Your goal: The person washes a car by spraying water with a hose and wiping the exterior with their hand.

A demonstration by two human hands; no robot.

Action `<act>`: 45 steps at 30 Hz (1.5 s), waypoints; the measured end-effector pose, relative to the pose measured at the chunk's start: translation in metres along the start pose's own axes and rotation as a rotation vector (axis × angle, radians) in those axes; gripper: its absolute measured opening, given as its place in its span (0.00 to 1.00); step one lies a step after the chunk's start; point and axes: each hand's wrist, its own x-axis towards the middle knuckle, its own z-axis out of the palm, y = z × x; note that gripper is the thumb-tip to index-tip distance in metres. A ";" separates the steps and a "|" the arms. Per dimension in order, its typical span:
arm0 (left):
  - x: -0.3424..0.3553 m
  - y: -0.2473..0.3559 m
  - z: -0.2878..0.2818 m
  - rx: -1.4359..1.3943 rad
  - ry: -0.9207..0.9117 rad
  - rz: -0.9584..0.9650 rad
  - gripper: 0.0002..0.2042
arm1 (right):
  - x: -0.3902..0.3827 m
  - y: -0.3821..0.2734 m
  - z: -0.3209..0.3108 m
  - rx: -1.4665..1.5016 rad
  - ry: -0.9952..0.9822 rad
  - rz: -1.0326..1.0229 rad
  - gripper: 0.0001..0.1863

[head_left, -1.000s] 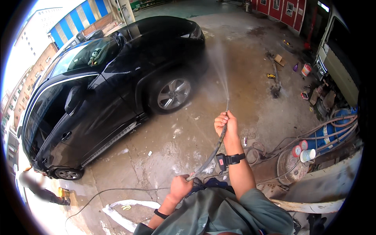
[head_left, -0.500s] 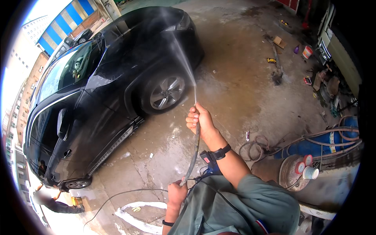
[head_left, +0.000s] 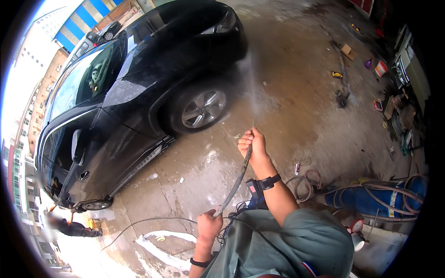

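Water (head_left: 253, 92) swinging right, spraying near a black car (head_left: 134, 125), right hand (head_left: 254, 144) gripping the hose (head_left: 238, 182), left hand (head_left: 210, 225) holding it lower

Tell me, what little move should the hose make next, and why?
Maybe the right hand should tip the hose a bit left: the spray points to the right of the wheel, not at its middle. The left hand grips farther back, so it could help steady things.

Matt, then gloss
At our right hand (head_left: 252, 144), matt, slim grey rubbery hose (head_left: 238, 184); beyond, leftward, glossy, rounded black metal car (head_left: 134, 118).
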 end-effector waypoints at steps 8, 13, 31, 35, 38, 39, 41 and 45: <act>0.010 0.035 -0.012 0.049 -0.027 0.061 0.20 | -0.022 -0.026 0.059 -0.098 -0.185 -0.050 0.20; 0.000 0.023 -0.019 0.008 0.038 0.030 0.19 | -0.022 0.001 0.078 -0.286 -0.281 0.172 0.19; -0.031 0.003 -0.052 -0.222 0.222 -0.089 0.16 | -0.018 0.107 0.139 -0.370 -0.204 0.020 0.20; -0.025 -0.001 -0.039 -0.213 0.254 0.030 0.19 | -0.019 0.082 0.130 -0.344 -0.181 -0.029 0.21; -0.023 0.008 -0.040 -0.165 0.172 -0.015 0.15 | -0.018 0.064 0.121 -0.299 -0.183 -0.039 0.21; -0.023 0.010 -0.040 -0.162 0.169 -0.014 0.15 | -0.021 0.059 0.120 -0.293 -0.174 -0.070 0.20; -0.022 0.012 -0.040 -0.127 0.119 0.003 0.15 | -0.022 0.051 0.116 -0.273 -0.167 -0.116 0.20; -0.018 0.018 -0.038 -0.105 0.010 -0.053 0.15 | -0.022 0.030 0.097 -0.212 -0.155 -0.127 0.20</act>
